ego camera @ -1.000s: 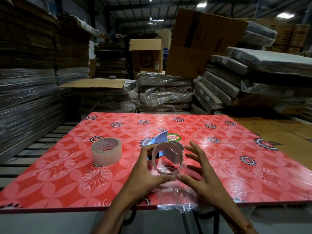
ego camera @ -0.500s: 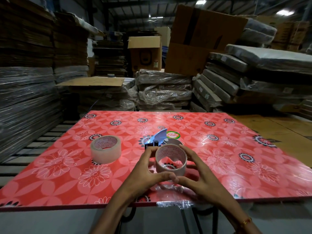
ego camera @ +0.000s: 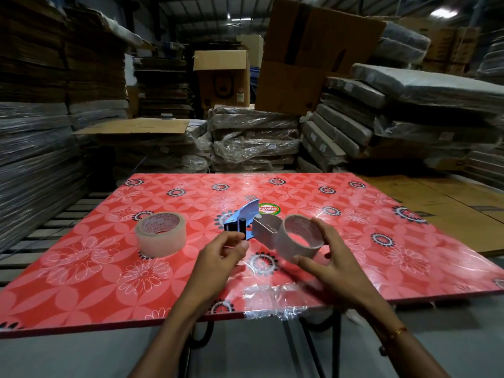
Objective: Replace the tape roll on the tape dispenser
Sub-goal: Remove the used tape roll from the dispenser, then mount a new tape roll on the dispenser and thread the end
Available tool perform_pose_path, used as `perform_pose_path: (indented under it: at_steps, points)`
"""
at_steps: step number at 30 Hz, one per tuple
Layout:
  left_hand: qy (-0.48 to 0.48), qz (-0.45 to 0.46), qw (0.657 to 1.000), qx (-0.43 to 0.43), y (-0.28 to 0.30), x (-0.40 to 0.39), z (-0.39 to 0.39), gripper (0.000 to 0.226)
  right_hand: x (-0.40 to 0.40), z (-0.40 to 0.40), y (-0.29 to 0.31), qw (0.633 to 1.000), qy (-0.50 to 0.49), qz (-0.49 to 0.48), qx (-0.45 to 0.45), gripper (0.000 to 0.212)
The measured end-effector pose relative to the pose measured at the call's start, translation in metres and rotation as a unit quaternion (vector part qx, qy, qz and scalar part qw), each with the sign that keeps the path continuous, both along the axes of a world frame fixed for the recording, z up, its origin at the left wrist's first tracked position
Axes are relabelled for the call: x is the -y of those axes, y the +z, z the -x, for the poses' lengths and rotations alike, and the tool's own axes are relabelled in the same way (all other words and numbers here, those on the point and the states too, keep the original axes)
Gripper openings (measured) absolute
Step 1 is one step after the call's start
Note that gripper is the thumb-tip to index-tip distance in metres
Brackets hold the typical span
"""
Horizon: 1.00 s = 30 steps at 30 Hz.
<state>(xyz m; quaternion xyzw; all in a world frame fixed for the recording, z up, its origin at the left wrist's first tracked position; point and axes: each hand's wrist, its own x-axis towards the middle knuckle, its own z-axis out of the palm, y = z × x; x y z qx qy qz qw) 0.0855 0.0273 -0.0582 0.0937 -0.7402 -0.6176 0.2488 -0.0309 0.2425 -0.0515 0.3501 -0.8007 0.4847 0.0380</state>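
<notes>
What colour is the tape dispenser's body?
Blue tape dispenser, with black rollers; the head view shows it.

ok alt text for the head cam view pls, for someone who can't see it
A person's right hand holds a nearly spent tape roll over a red floral table, beside a blue tape dispenser that the left hand reaches toward. A fuller tape roll stands at left; wrapped stacks and cartons fill the background.

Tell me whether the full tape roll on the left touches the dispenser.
Apart. The head view shows bare tabletop between the full tape roll and the dispenser.
</notes>
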Motion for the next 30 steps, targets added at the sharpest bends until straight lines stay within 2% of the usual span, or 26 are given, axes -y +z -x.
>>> perform_pose_path:
  at_steps: [2, 5, 12, 20, 22, 24, 26, 28, 30]
  points:
    - [-0.014, -0.003, 1.000, -0.002, -0.004, -0.001, 0.004, 0.009, -0.016, 0.013, -0.001, 0.998, -0.065, -0.011, -0.017, 0.095]
    - [-0.013, 0.022, 1.000, 0.007, -0.007, 0.004, 0.005, 0.011, -0.032, 0.031, -0.001, 0.990, -0.133, -0.029, -0.023, 0.085]
    - [-0.017, 0.006, 1.000, 0.000, -0.007, 0.004, 0.004, 0.012, -0.062, 0.057, -0.008, 0.967, -0.226, -0.106, -0.048, 0.067]
    - [-0.024, -0.005, 1.000, -0.008, -0.006, 0.004, 0.002, 0.009, -0.063, 0.059, -0.013, 0.957, -0.250, -0.147, -0.015, 0.085]
    - [-0.023, -0.007, 1.000, -0.010, -0.007, 0.004, 0.003, 0.010, -0.061, 0.057, -0.012, 0.944, -0.276, -0.176, -0.035, 0.093]
    - [-0.027, -0.010, 1.000, -0.011, -0.007, 0.004, 0.003, 0.012, -0.055, 0.050, -0.006, 0.930, -0.303, -0.189, -0.091, 0.090]
    - [-0.027, -0.006, 1.000, -0.008, -0.006, 0.003, 0.003, 0.013, -0.044, 0.040, 0.001, 0.938, -0.274, -0.156, -0.143, 0.077]
    - [-0.025, -0.004, 1.000, -0.005, -0.006, 0.003, 0.002, 0.010, -0.027, 0.028, 0.009, 0.965, -0.193, -0.099, -0.147, 0.061]
    - [-0.019, -0.007, 1.000, -0.008, -0.005, 0.002, 0.001, 0.009, -0.008, 0.017, 0.014, 0.976, -0.132, -0.060, -0.161, 0.042]
